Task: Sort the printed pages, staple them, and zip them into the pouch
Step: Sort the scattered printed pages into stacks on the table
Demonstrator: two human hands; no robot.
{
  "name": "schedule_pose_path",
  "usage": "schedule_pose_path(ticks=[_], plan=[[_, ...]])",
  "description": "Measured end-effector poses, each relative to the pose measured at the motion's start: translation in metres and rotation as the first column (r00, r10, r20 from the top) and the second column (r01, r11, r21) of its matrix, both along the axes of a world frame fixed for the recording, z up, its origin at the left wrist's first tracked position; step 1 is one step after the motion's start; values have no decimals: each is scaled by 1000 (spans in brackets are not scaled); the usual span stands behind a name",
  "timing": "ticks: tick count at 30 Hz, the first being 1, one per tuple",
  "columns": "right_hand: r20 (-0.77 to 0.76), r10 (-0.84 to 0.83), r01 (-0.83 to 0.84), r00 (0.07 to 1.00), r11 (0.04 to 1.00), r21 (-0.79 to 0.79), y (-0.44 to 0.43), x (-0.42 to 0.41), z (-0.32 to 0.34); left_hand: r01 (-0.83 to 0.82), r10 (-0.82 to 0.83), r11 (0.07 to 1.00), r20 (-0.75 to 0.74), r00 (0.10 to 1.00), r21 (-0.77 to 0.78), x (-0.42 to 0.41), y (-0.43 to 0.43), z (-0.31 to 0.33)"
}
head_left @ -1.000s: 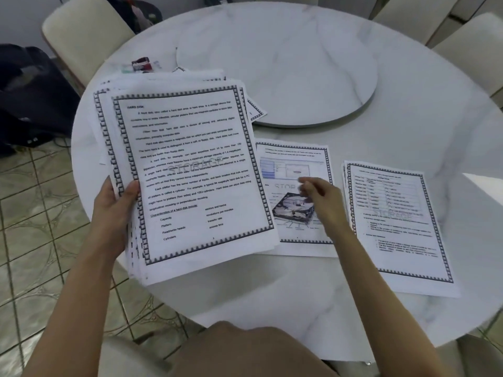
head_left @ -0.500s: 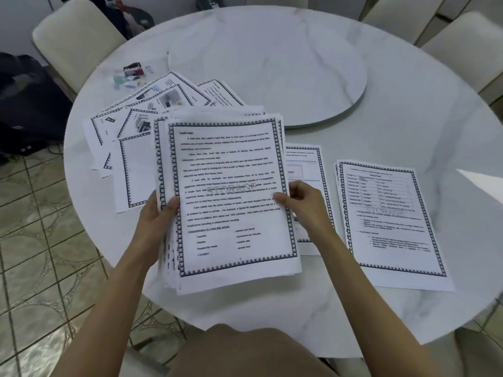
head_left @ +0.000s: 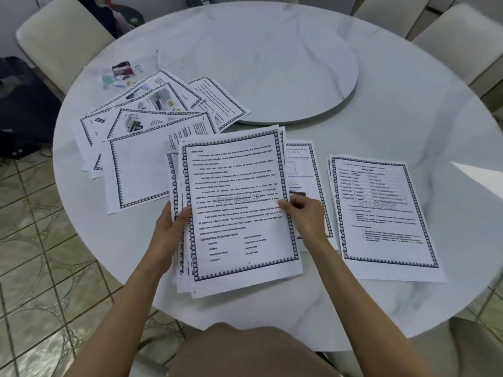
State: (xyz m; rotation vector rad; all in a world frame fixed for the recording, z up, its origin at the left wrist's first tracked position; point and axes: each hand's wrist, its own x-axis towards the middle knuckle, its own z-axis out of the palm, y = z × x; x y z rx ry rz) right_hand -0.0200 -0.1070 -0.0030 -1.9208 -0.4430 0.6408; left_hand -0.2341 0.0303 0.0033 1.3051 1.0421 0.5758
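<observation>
- My right hand [head_left: 306,216] has come back from the table's [head_left: 408,91] near-edge pile [head_left: 302,170], pinching the stack's [head_left: 239,208] top sheet
- Left hand [head_left: 170,229] clamps it; sorting goes on

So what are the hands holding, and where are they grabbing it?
Both hold the stack of pages. The left hand grips its left edge, thumb on top. The right hand pinches the right edge of the top page.

Two hands [head_left: 174,227] [head_left: 304,216] are holding one stack of pages [head_left: 239,208]; three more paper groups [head_left: 152,126] [head_left: 302,164] [head_left: 381,213] are lying on one round table [head_left: 408,118]
</observation>
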Motion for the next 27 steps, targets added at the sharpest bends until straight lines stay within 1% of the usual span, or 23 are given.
schedule_pose_path(ticks=[3,6,9,18,20,22,27], plan=[[9,-45,45,999,999,3,2,-2,-7,-3,2,1000,-9,1000,-24,0,-3,-5],[-23,-90,89,996,996,-32,4,-2,-10,-13,12,999,-22,1000,-43,0,-6,-8],[-36,-82,81,996,996,-47,6,-2,-12,-23,21,998,-31,999,-64,-2,-7,-10],[103,-50,61,993,992,-106,4,-1,-17,-30,26,997,-60,998,-70,-7,-7,-15],[127,-75,89,989,991,-102,4,0,-18,-36,32,997,-62,998,-69,-6,-8,-14],[118,-84,94,989,992,-84,4,4,-20,-45,40,997,-78,996,-62,-6,-8,-14],[104,-108,113,989,993,-45,-2,18,-16,-32,28,999,-156,987,-23,-7,-5,-16]])
